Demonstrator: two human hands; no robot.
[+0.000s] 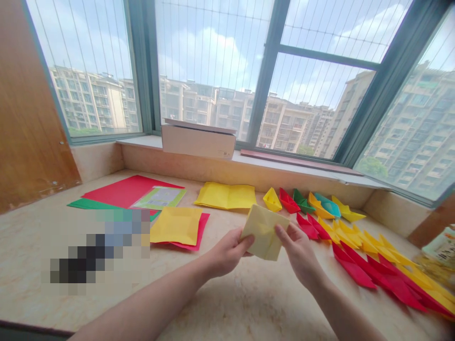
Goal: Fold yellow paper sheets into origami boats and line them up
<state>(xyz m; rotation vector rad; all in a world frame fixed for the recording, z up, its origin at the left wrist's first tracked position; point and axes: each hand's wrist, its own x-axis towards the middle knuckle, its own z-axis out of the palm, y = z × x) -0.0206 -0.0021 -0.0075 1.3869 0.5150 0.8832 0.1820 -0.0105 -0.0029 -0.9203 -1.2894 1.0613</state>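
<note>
Both hands raised, left hand (227, 251), right hand (298, 251), pinching yellow paper (263, 231)

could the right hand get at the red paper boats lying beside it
Probably yes: the red paper boats lie just right of the right hand with nothing between, though it would first have to let go of the folded yellow paper.

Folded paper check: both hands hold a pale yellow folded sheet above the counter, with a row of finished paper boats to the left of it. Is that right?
Not quite. The head view shows the paper boats to the right of the folded sheet, not the left. Both the left hand and right hand do hold it above the counter.
</note>
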